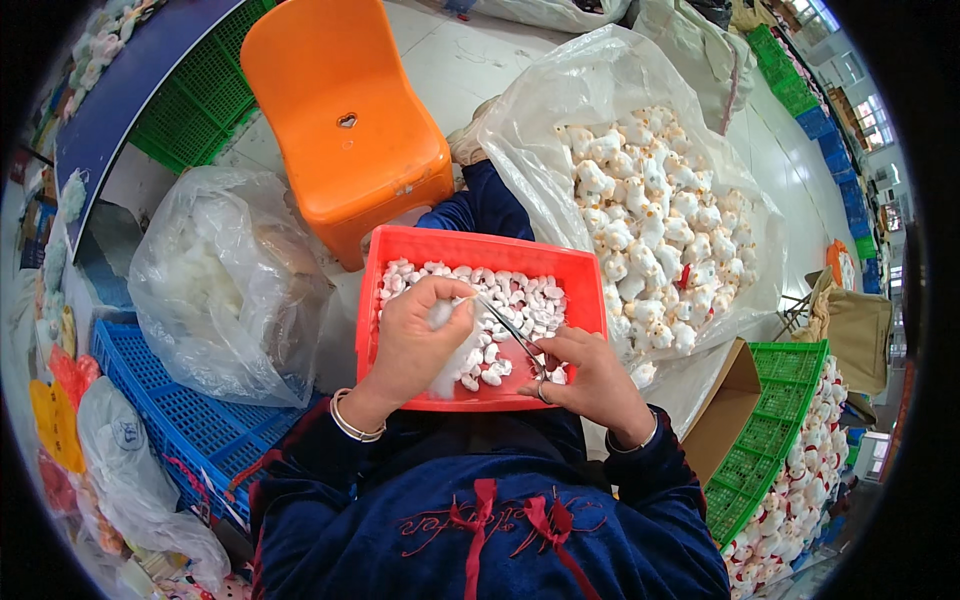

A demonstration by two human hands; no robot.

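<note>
A red plastic tray (372, 300) rests on my lap, holding many small white curved fabric pieces (545, 300). Above it, my left hand (420, 340) is closed, thumb and forefinger pinching at the tip of the metal forceps (512, 330). White stuffing (452, 365) is tucked in the palm and hangs below it. Any small piece between the fingertips is too small to make out. Fingers of my right hand (592, 378) grip the forceps by their handles, with the tips pointing up and left to the other hand.
A clear bag of white stuffing (225, 270) stands left, beside a blue crate (180, 400). An orange chair (350, 130) is ahead. To the right lie a large clear bag of small white plush toys (650, 220), a cardboard box (722, 410) and a green crate (775, 430).
</note>
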